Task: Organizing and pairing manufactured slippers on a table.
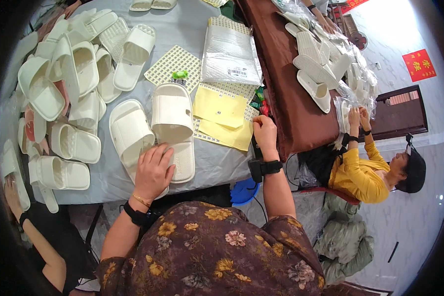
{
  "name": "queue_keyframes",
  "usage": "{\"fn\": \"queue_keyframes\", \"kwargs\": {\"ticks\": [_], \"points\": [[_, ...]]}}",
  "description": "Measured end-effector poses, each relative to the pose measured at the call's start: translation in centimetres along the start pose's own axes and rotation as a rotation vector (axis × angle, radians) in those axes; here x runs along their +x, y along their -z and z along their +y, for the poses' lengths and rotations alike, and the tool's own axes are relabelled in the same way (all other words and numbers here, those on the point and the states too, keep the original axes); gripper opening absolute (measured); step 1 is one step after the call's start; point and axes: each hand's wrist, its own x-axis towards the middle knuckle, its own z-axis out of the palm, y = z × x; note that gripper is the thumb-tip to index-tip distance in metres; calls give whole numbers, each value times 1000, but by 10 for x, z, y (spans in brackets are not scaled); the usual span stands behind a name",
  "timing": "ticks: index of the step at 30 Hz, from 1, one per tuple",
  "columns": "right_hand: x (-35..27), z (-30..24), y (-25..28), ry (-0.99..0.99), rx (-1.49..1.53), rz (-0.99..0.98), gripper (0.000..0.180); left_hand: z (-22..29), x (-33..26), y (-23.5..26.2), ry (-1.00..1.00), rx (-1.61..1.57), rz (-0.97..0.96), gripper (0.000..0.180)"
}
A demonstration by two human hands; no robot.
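Note:
A pair of cream slippers lies in front of me, a left slipper (129,123) and a right slipper (173,111), straps away from me. My left hand (154,170) rests across the heel part of the left slipper, its fingers stretched out and their tips near the right one. At the table's right side, my right hand (265,134) has its fingers curled together; whatever they may hold is hidden. Beside it lie yellow sticker sheets (221,109) with printed numbers. Small red and green items (263,106) sit just beyond its fingertips.
Cream slippers (86,69) are heaped on the left of the grey-covered table. A white padded pouch (232,54) and a green roll (180,75) lie farther back. More slippers cover a brown surface (281,74) at right, where a person in yellow (360,172) works. Another person's hand (14,197) touches a slipper at left.

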Motion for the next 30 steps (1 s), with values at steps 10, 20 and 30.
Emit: {"fn": "queue_keyframes", "kwargs": {"ticks": [10, 20, 30], "points": [[-3, 4, 0, -56, 21, -52, 9, 0, 1, 2, 2, 4, -4, 45], [-1, 8, -2, -30, -29, -86, 11, -1, -1, -1, -10, 47, 22, 44], [-3, 9, -3, -38, 23, -117, 13, 0, 0, 2, -9, 7, 5, 45]]}}
